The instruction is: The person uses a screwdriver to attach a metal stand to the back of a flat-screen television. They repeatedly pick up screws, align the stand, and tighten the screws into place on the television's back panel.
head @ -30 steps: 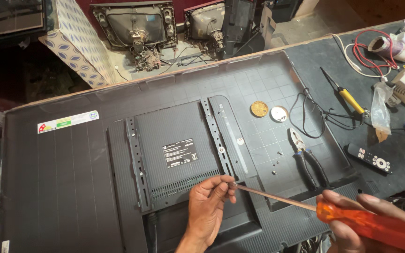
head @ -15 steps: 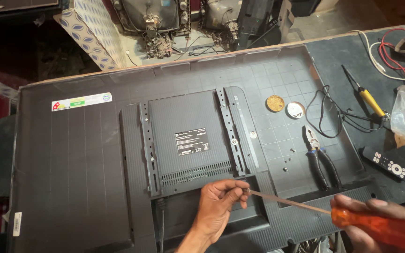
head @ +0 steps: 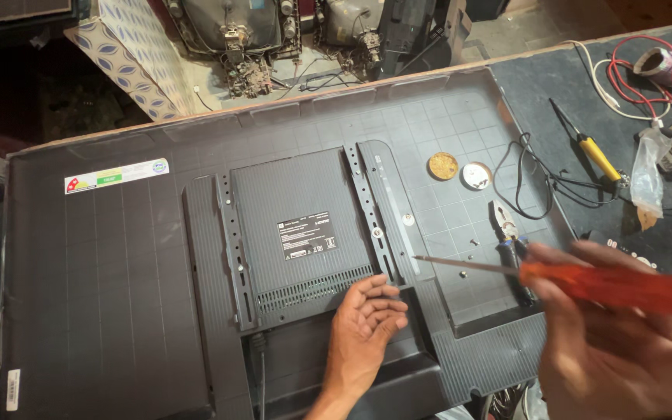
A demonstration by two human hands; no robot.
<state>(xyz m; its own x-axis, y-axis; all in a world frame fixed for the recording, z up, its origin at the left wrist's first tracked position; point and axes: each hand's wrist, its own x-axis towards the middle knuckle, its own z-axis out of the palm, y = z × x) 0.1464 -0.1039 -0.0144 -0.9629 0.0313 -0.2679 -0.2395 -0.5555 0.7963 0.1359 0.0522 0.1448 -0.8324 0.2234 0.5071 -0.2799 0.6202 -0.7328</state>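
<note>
A large flat television [head: 118, 257] lies face down on the surface [head: 538, 85], its black back panel upward. Two vertical metal mounting brackets [head: 369, 210] run down either side of the raised central housing, which bears a white label [head: 305, 236].

The left hand [head: 363, 323] rests palm up on the panel just below the vent slots, beside the lower end of the right-hand bracket. Its fingers are loosely curled and its grip is open; whether anything small lies in the palm cannot be told.

The right hand [head: 616, 342], blurred at the lower right of the view, has its grip closed around the translucent orange handle of a long screwdriver [head: 569, 278]. The shaft runs leftward, nearly level, above the panel; its tip sits just to the right of the right-hand bracket's lower end, near the left hand's fingertips but apart from them.

Pliers [head: 511, 233] lie on the panel beneath the shaft, with small loose screws [head: 472, 242] near them. Two round tins [head: 442, 166] sit further up. A yellow-handled tool [head: 596, 155] and a black cable [head: 530, 179] lie to the right.
</note>
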